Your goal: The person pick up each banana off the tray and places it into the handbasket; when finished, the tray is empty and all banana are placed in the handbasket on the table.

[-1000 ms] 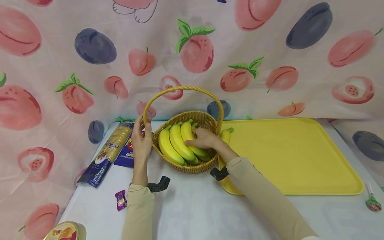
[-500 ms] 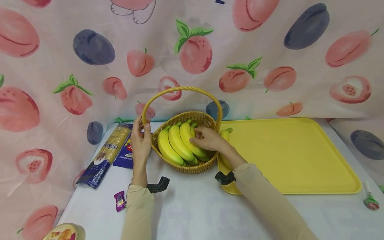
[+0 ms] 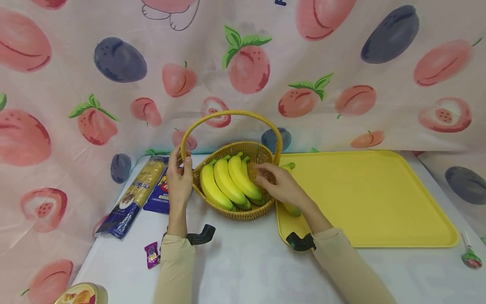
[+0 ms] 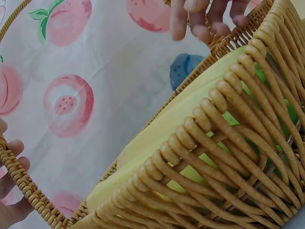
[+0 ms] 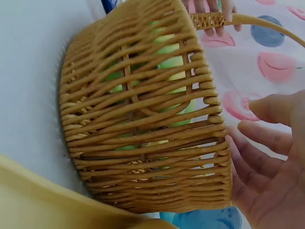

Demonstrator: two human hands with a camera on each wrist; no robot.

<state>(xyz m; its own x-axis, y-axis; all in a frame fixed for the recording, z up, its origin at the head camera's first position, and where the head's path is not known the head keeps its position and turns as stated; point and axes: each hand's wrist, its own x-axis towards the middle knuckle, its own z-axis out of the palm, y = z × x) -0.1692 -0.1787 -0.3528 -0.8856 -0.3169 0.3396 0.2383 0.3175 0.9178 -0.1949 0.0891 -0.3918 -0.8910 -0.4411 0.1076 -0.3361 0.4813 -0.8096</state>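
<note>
A yellow wicker basket (image 3: 243, 215) with a tall arched handle stands mid-table, holding several bananas (image 3: 227, 181) side by side. My left hand (image 3: 180, 182) grips the foot of the handle on the left, thumb in front and fingers behind, as the right wrist view also shows. Over the basket's right rim hovers my right hand (image 3: 281, 182), fingers loosely bent and nothing in them. In the right wrist view that hand (image 5: 271, 157) is spread beside the rim; whether the fingertips touch it I cannot tell. Another banana (image 3: 292, 210) lies on the tray's left end, partly covered by my right hand.
A large yellow tray (image 3: 372, 198) lies right of the basket. On the left are a long spaghetti-like packet (image 3: 133, 194), a blue packet (image 3: 157, 202), a purple-wrapped candy (image 3: 152, 255) and a round tin (image 3: 81, 294). A lollipop (image 3: 472, 259) lies at far right. A fruit-print cloth hangs behind.
My right hand has let go of the rightmost banana in the basket and drawn back right, over the rim. The left hand keeps its place on the handle.
</note>
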